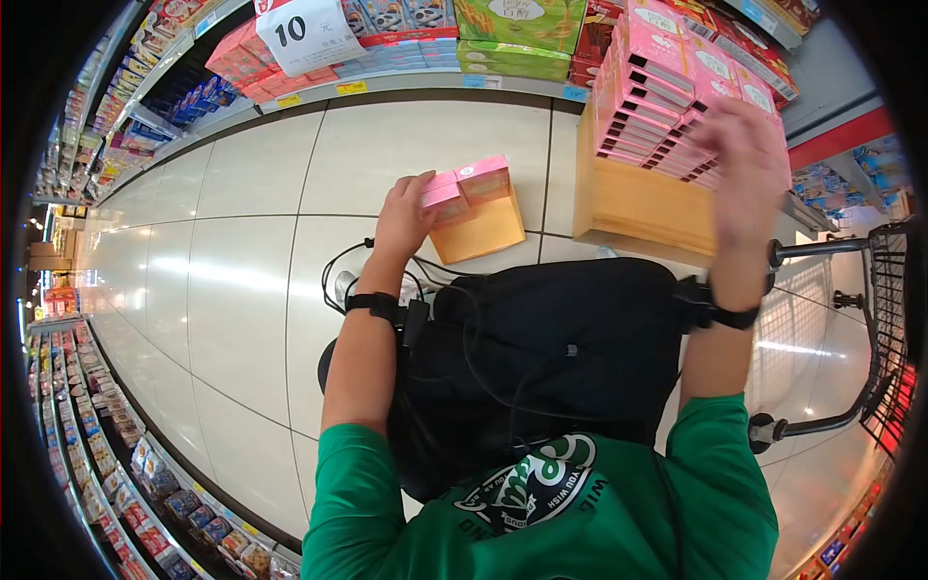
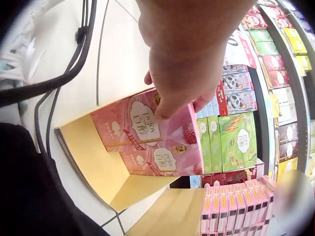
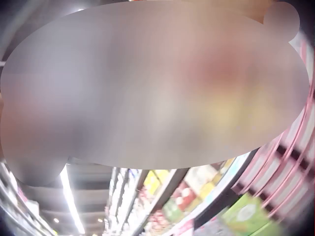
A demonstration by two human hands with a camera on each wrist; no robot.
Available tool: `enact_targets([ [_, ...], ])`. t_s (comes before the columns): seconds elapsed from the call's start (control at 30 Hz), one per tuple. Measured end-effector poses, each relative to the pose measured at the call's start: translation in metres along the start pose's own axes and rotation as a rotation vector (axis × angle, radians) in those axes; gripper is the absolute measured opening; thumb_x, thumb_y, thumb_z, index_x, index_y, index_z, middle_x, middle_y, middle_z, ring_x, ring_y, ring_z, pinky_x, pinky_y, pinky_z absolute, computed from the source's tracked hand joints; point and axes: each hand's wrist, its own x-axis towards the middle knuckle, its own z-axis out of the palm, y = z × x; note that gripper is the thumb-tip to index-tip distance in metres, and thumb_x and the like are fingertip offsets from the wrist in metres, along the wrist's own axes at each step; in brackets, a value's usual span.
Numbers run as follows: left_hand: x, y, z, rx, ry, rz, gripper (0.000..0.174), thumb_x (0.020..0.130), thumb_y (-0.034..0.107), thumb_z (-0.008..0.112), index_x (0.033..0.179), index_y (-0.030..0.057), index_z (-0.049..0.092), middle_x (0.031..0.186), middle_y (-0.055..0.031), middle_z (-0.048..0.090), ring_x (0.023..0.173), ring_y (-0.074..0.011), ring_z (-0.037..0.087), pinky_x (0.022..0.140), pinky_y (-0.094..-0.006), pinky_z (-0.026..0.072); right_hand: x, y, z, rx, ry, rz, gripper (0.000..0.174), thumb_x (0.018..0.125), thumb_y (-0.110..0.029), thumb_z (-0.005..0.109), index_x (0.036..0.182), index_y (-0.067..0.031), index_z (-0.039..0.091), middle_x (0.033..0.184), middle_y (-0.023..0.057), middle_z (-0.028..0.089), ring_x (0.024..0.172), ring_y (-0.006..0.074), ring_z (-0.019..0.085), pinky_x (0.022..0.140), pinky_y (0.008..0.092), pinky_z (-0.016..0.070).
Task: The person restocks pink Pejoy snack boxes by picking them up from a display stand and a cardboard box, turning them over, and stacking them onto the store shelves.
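My left hand [image 1: 401, 220] pinches the upper end of a pink snack box [image 2: 133, 123], thumb on its printed face and fingers over the far edge. Another pink box [image 2: 160, 160] lies against it. Both are inside a small open cardboard carton [image 1: 478, 232] with a yellowish inner side, low over the floor. My right hand [image 1: 744, 159], blurred, hovers by the tall stack of pink boxes [image 1: 643, 106] with loosely bent fingers and nothing visible in them. Most of the right wrist view is blurred out, and the hand's grip is hidden there.
The pink stack rises from a larger cardboard carton [image 1: 648, 198] on the right. Shelves with green boxes [image 1: 517, 29] and a price sign [image 1: 300, 34] run along the front. A wire shopping cart [image 1: 884, 329] stands at right. Black cables [image 1: 333, 271] hang near my left wrist.
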Motion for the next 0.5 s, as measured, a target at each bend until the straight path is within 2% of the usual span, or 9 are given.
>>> enact_targets([
  [0.07, 0.001, 0.0, -0.003, -0.027, -0.034, -0.003, 0.056, 0.073, 0.007, 0.073, 0.125, 0.0122, 0.056, 0.118, -0.0134, 0.057, 0.109, -0.0337, 0.056, 0.092, -0.0395, 0.049, 0.008, -0.006, -0.062, -0.096, 0.352, -0.023, 0.021, 0.094, -0.019, 0.061, 0.104, -0.0015, 0.064, 0.079, 0.001, 0.062, 0.071, 0.0076, 0.056, 0.067, 0.0198, 0.0459],
  [0.13, 0.0, 0.001, -0.005, -0.049, -0.03, -0.032, 0.055, 0.073, 0.008, 0.074, 0.125, 0.0118, 0.056, 0.118, -0.0133, 0.057, 0.11, -0.0333, 0.055, 0.093, -0.0395, 0.0484, 0.019, 0.006, -0.133, -0.186, 0.496, -0.057, 0.02, 0.093, -0.022, 0.063, 0.102, -0.0038, 0.063, 0.076, -0.0024, 0.056, 0.065, 0.0059, 0.049, 0.06, 0.0197, 0.0397],
  [0.2, -0.002, -0.001, -0.003, -0.026, 0.01, 0.022, 0.056, 0.072, 0.01, 0.074, 0.125, 0.0115, 0.055, 0.119, -0.013, 0.056, 0.112, -0.0336, 0.054, 0.094, -0.0402, 0.0474, 0.028, 0.028, -0.189, -0.479, 0.557, -0.069, 0.027, 0.09, -0.028, 0.067, 0.103, -0.0046, 0.062, 0.073, -0.0045, 0.051, 0.064, 0.0052, 0.044, 0.058, 0.0195, 0.0357],
  [0.27, -0.003, -0.001, 0.0, -0.04, 0.024, 0.029, 0.061, 0.072, 0.011, 0.074, 0.129, 0.012, 0.052, 0.123, -0.0151, 0.054, 0.116, -0.0354, 0.051, 0.097, -0.0418, 0.0458, 0.034, 0.062, -0.241, -0.66, 0.588, -0.058, 0.037, 0.086, -0.035, 0.071, 0.106, -0.0049, 0.06, 0.078, -0.0034, 0.051, 0.068, 0.0052, 0.045, 0.059, 0.0211, 0.0361],
  [0.4, -0.003, 0.0, 0.007, -0.099, 0.015, 0.078, 0.068, 0.069, 0.009, 0.074, 0.133, 0.0107, 0.049, 0.13, -0.0171, 0.05, 0.12, -0.0372, 0.048, 0.101, -0.0418, 0.0437, 0.029, 0.115, -0.292, -0.665, 0.576, 0.383, 0.059, 0.078, -0.054, 0.073, 0.109, -0.0054, 0.059, 0.088, 0.0004, 0.051, 0.073, 0.0076, 0.047, 0.055, 0.0275, 0.0374],
  [0.47, -0.005, 0.003, 0.004, -0.098, 0.009, 0.007, 0.072, 0.068, 0.008, 0.074, 0.135, 0.0106, 0.047, 0.132, -0.0172, 0.048, 0.122, -0.0367, 0.047, 0.102, -0.0423, 0.043, 0.022, 0.08, -0.244, -0.524, 0.605, 0.606, 0.059, 0.078, -0.057, 0.071, 0.108, -0.0071, 0.059, 0.087, 0.0002, 0.051, 0.069, 0.0078, 0.047, 0.049, 0.024, 0.0341],
  [0.5, -0.005, 0.003, 0.003, -0.096, -0.003, -0.015, 0.073, 0.068, 0.007, 0.075, 0.135, 0.0099, 0.047, 0.134, -0.0174, 0.047, 0.124, -0.0365, 0.046, 0.103, -0.0427, 0.0423, 0.021, 0.081, -0.241, -0.52, 0.613, 0.606, 0.059, 0.078, -0.057, 0.071, 0.108, -0.0071, 0.059, 0.087, 0.0002, 0.051, 0.069, 0.0078, 0.047, 0.049, 0.024, 0.0341],
])
